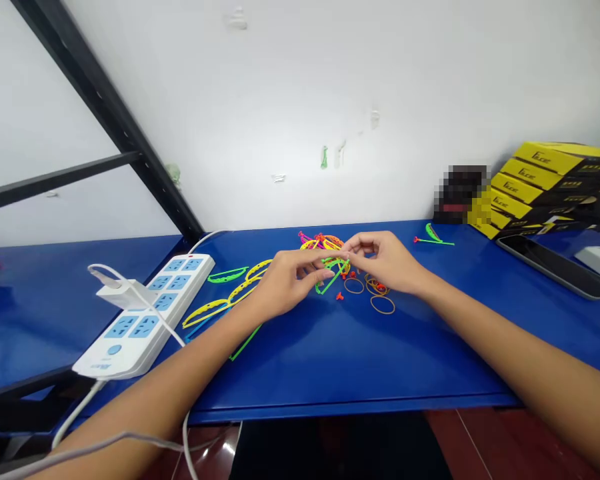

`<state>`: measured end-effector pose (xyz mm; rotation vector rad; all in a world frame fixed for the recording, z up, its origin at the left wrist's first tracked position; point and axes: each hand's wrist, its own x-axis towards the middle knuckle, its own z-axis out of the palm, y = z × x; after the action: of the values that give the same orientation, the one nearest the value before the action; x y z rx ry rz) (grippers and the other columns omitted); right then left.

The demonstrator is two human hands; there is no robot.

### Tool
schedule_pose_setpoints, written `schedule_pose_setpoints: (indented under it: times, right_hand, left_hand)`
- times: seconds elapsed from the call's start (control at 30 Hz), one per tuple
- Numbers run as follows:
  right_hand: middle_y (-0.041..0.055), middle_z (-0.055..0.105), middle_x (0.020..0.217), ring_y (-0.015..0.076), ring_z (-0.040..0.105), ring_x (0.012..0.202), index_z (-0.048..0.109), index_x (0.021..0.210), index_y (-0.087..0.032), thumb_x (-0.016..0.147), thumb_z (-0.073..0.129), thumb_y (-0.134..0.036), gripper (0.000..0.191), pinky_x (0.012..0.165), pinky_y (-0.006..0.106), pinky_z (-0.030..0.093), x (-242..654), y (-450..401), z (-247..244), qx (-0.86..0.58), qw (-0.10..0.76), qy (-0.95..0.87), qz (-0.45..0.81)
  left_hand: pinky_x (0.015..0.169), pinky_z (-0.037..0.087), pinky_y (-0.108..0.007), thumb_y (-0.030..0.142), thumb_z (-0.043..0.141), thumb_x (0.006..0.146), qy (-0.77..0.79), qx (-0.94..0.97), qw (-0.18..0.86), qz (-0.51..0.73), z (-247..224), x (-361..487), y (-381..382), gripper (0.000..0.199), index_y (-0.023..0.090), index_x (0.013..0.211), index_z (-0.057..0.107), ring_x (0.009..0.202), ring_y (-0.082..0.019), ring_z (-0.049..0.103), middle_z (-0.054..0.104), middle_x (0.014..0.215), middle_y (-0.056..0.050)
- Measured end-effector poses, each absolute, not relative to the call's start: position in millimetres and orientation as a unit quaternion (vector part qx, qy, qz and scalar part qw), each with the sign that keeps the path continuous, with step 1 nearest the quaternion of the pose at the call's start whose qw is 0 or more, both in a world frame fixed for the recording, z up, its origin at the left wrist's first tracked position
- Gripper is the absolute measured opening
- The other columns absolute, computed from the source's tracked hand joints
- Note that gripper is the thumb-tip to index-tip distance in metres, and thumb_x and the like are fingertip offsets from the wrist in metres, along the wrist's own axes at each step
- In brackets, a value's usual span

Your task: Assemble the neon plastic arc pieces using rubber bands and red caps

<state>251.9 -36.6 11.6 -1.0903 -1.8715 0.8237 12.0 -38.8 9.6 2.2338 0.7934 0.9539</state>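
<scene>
One blue surface (pixel 300 373) spreads beneath both hands. The left hand (pixel 293 280) pinches a green toy bow (pixel 333 281); the right hand (pixel 387 263) curls fingertips at its upper end, probably for steadiness, though its grip cannot be told. Between them, the bow looks slim, bright, straight-barred. Tan rubber bands (pixel 377 287) lie below the right hand, seemingly for easy reach, near a red connector (pixel 339 296).

"Where are the hands?"

"Left hand (pixel 289 281) and right hand (pixel 386 259) meet at a green bow-shaped piece (pixel 334 278) — their exact grip is too small to tell."

"And nearby?"

"Rubber bands (pixel 377 287) below the right hand, yellow bow-shaped pieces (pixel 206 306) beside the left — all on a blue table (pixel 340 367)."
</scene>
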Motion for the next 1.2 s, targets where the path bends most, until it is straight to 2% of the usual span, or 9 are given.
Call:
schedule_pose_setpoints:
  times: [0.17,0.37,0.67,0.83,0.9,1.03,1.2]
  right_hand:
    - [0.0043,0.075,0.078,0.0149,0.062,0.066,0.077,0.092,-0.016,0.087,0.072,-0.032,0.018,0.064,0.030,0.052,251.2,-37.6,11.9,-0.431,0.391,-0.734,0.351]
    - [0.0045,0.075,0.079,0.0151,0.063,0.067,0.077,0.092,-0.016,0.087,0.074,-0.036,0.021,0.065,0.030,0.052,250.0,-38.3,10.9,-0.430,0.395,-0.726,0.363]
    - [0.0047,0.075,0.082,0.0153,0.063,0.069,0.076,0.092,-0.016,0.087,0.078,-0.041,0.026,0.068,0.031,0.052,249.7,-37.2,11.0,-0.431,0.397,-0.719,0.374]
    - [0.0041,0.074,0.081,0.0149,0.061,0.068,0.076,0.092,-0.016,0.088,0.078,-0.045,0.030,0.067,0.030,0.052,249.0,-37.1,9.5,-0.432,0.388,-0.720,0.380]
    - [0.0042,0.074,0.080,0.0151,0.061,0.068,0.077,0.091,-0.016,0.088,0.077,-0.049,0.033,0.067,0.031,0.052,247.8,-38.1,9.0,-0.433,0.379,-0.724,0.380]
    - [0.0030,0.072,0.078,0.0146,0.059,0.065,0.078,0.093,-0.016,0.089,0.076,-0.052,0.036,0.063,0.030,0.049,244.5,-42.4,10.9,-0.435,0.362,-0.726,0.390]
    - [-0.0001,0.067,0.071,0.0110,0.053,0.057,0.074,0.086,-0.017,0.092,0.074,-0.044,0.027,0.052,0.025,0.044,241.5,-49.1,16.1,-0.435,0.338,-0.722,0.418]
  left_hand:
    - [0.067,0.054,-0.021,0.022,0.070,0.100,0.267,0.854,0.236,0.379,7.2,11.1,-36.0,0.031,0.025,0.129,0.079,0.069,-0.012,0.069,0.079,0.091,-0.002]
    - [0.070,0.059,-0.025,0.024,0.068,0.101,0.281,0.826,0.293,0.392,6.4,13.9,-39.0,0.029,0.019,0.128,0.076,0.069,-0.015,0.074,0.079,0.091,-0.004]
    - [0.064,0.057,-0.022,0.026,0.063,0.103,0.293,0.817,0.334,0.368,7.8,13.4,-40.7,0.025,0.022,0.128,0.064,0.065,-0.013,0.073,0.066,0.083,0.002]
    - [0.067,0.060,-0.023,0.030,0.065,0.102,0.307,0.801,0.349,0.377,4.4,13.9,-38.8,0.040,0.023,0.141,0.060,0.067,-0.014,0.075,0.066,0.085,0.002]
    - [0.067,0.061,-0.024,0.032,0.066,0.101,0.312,0.790,0.351,0.395,2.0,14.4,-37.0,0.040,0.022,0.140,0.064,0.068,-0.015,0.075,0.069,0.086,0.000]
    - [0.064,0.061,-0.025,0.037,0.071,0.099,0.328,0.762,0.346,0.438,-0.8,15.3,-35.1,0.033,0.017,0.124,0.074,0.070,-0.018,0.075,0.075,0.089,-0.005]
    - [0.065,0.060,-0.025,0.037,0.069,0.101,0.331,0.758,0.295,0.479,-0.1,14.7,-36.5,0.033,0.019,0.127,0.077,0.071,-0.016,0.073,0.074,0.096,-0.007]
